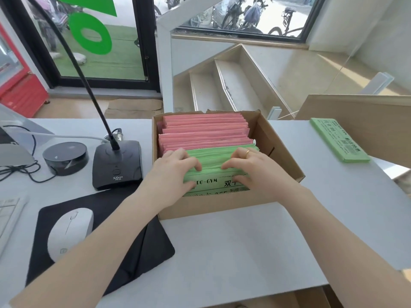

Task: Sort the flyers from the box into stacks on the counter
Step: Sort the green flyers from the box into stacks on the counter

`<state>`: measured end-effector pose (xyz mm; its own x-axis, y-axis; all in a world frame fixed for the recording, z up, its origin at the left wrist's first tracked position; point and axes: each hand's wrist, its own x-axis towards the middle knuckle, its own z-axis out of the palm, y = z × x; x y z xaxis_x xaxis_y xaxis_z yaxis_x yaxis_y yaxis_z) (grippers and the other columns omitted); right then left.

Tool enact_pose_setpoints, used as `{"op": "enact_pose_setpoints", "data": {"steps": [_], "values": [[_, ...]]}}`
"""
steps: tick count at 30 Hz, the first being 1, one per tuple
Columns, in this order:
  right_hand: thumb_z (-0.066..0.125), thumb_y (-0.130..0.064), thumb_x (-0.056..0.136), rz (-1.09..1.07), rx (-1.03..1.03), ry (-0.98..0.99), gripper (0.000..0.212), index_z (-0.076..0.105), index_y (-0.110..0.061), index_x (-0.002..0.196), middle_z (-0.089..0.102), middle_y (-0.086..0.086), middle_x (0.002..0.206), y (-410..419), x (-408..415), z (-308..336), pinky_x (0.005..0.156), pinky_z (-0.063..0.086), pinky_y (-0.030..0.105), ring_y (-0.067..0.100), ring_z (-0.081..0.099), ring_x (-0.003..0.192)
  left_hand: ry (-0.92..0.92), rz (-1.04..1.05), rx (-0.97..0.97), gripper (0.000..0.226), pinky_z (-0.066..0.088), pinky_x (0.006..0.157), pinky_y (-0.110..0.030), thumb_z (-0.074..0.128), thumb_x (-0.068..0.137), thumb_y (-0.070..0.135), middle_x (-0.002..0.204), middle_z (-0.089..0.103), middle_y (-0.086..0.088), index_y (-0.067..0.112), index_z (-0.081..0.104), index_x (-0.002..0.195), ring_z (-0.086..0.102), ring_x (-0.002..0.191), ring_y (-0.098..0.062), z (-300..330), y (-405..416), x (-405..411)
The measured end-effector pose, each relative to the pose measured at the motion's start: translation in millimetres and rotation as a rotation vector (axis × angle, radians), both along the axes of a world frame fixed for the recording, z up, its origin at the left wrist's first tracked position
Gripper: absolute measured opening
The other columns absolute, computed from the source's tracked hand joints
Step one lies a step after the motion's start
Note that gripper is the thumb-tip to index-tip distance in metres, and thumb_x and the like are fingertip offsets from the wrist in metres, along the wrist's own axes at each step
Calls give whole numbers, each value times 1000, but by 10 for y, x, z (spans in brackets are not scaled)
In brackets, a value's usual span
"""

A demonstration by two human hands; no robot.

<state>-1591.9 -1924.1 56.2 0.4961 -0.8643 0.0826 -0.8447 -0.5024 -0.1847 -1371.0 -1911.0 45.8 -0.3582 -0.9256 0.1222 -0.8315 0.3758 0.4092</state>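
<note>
Daylight comes through a glass door (93, 41) far left and a window (244, 14) far right, above pale stairs (222, 85) descending.

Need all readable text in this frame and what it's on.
"DO·GYM" and "双": front green flyer in the box, partly covered by the left hand and right hand.
"XG", roughly: microphone base; smaller line under it unreadable.
Green flyer stack on the counter: print too small to read.
Large green window lettering: cropped, unreadable.

Both hands cover most of the green flyers' (213, 162) print.
</note>
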Motion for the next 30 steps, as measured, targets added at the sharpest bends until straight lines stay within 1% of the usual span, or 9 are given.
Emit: {"op": "enact_pose_setpoints", "data": {"steps": [7, 11, 14, 17, 19, 22, 24, 27, 30], "values": [[64, -32, 84, 16, 69, 136, 29, 61, -19, 110, 54, -2, 109, -12, 66, 38, 89, 36, 33, 18, 42, 100, -52, -51, 4, 26, 32, 87, -29, 67, 81, 33, 92, 46, 12, 24, 54, 101, 34, 95, -12, 61, 18, -34], [59, -33, 87, 24, 64, 215, 26, 61, -23, 111, 61, -5, 103, -15, 37, 41, 88, 37, 32, 18, 40, 92, -119, -45, 29, 28, 24, 83, -29, 63, 84, 38, 91, 49, 14, 25, 57, 108, 38, 104, -16, 88, 9, -50], [52, -31, 92, 20, -65, 242, 24, 58, -23, 114, 59, -6, 109, 25, 30, 25, 82, 29, 30, 20, 48, 104, -168, -3, -41, 30, 15, 78, -29, 64, 82, 42, 98, 59, 13, 26, 63, 107, 36, 109, -18, 90, 39, -53], [56, -21, 86, -9, -224, 20, 20, 61, -8, 100, 66, 6, 91, 109, -56, 42, 70, 34, 32, 31, 62, 82, 156, 37, -216, 23, 28, 83, -27, 74, 75, 30, 90, 65, 9, 17, 70, 94, 50, 99, -14, 138, 139, -31], [56, -21, 81, -34, -314, -92, 21, 62, -4, 91, 68, 8, 80, 181, -155, 150, 65, 37, 32, 32, 64, 70, 411, 80, -187, 16, 37, 75, -9, 76, 74, 23, 81, 64, 14, 17, 70, 88, 54, 78, 4, 283, 251, -84], [43, -30, 83, -27, -392, -160, 31, 63, -7, 92, 69, 2, 85, 310, -264, 387, 69, 35, 29, 27, 65, 77, 553, 171, -248, 13, 35, 72, 1, 76, 74, 22, 79, 57, 27, 25, 68, 84, 51, 76, 16, 473, 424, -251], [41, -31, 84, -20, -433, -211, 33, 63, -9, 94, 69, 1, 88, 410, -355, 530, 72, 33, 28, 24, 63, 80, 640, 191, -325, 19, 39, 81, -4, 76, 73, 20, 77, 57, 27, 33, 65, 80, 52, 84, 12, 566, 540, -381], [44, -29, 85, 20, -448, -270, 30, 64, -9, 96, 70, 2, 91, 568, -551, 699, 70, 26, 26, 14, 54, 81, 861, 221, -244, 24, 52, 71, -21, 76, 71, 21, 75, 65, 22, 39, 60, 74, 62, 77, -5, 668, 749, -576], [51, -24, 84, 49, -398, -191, 24, 64, -10, 99, 70, 2, 91, 764, -789, 725, 74, 32, 30, 21, 59, 82, 960, 190, -157, 26, 52, 62, -16, 72, 75, 10, 72, 63, 33, 31, 57, 77, 61, 67, 6, 613, 969, -819]]}}
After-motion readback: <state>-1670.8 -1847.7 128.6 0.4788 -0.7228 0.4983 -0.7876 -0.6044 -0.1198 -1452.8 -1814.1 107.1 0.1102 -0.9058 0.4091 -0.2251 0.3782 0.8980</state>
